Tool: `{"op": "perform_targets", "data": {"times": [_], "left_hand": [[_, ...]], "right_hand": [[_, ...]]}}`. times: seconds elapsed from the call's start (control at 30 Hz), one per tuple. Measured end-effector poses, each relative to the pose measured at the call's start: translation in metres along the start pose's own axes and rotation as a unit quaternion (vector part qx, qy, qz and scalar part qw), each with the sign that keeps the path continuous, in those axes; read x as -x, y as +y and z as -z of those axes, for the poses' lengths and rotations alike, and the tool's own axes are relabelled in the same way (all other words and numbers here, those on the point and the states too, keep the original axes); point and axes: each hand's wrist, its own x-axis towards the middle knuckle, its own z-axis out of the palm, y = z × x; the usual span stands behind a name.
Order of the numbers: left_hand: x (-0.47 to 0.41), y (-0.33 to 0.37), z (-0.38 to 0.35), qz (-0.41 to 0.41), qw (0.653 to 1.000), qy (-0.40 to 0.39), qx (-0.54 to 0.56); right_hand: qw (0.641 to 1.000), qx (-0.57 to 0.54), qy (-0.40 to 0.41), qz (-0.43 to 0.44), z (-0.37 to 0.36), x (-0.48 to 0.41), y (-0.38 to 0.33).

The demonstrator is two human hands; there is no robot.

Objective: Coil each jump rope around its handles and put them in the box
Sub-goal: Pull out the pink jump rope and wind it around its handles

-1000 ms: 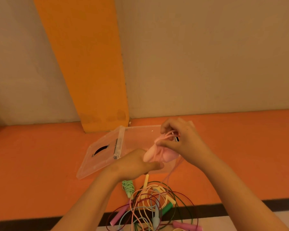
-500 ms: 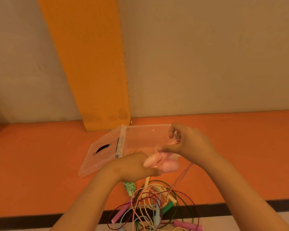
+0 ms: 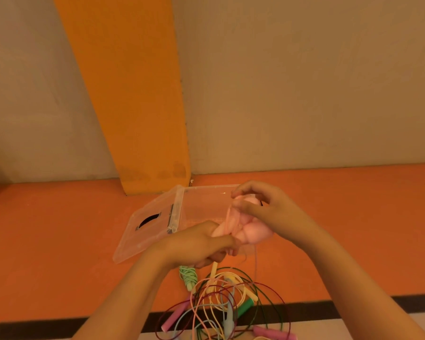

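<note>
The pale pink jump rope with rounded handles (image 3: pixel 254 235) is being held up in front of the clear plastic box (image 3: pixel 201 204). The left hand (image 3: pixel 196 246) is gripping the handles, while the right hand (image 3: pixel 272 207) is pinching the cord above them. A tangle of coloured ropes (image 3: pixel 221 305) is lying nearer on the orange floor (image 3: pixel 59 241).

The box (image 3: pixel 201 204) is clear, glossy plastic with smooth walls, and the lid (image 3: pixel 138 241) to its left is the same see-through plastic. The pink jump rope (image 3: pixel 255 235) has smooth, softly matt handles that look like plastic and a thin, slick cord. The loose ropes (image 3: pixel 227 312) nearer have thin, smooth, slightly shiny cords. The orange floor (image 3: pixel 59 241) looks matt and faintly grainy; the wall (image 3: pixel 304 94) is matt paint.
</note>
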Motion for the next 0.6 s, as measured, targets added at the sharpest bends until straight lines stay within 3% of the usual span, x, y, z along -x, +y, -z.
{"op": "perform_targets", "data": {"times": [0.17, 0.27, 0.4, 0.6], "left_hand": [[0.0, -0.002, 0.009, -0.021, 0.996, 0.069, 0.046], [-0.003, -0.003, 0.012, -0.018, 0.985, 0.109, 0.13], [-0.005, 0.002, 0.012, -0.033, 0.938, 0.087, 0.335], [-0.002, 0.01, 0.005, -0.033, 0.931, 0.03, 0.363]], "right_hand": [[1.0, 0.018, 0.017, 0.013, -0.001, 0.005, 0.001], [0.999, 0.014, 0.027, 0.015, -0.003, 0.007, 0.002], [1.0, 0.011, 0.013, 0.009, -0.005, 0.007, 0.002], [0.999, -0.044, -0.021, -0.006, -0.014, 0.005, 0.0]]}}
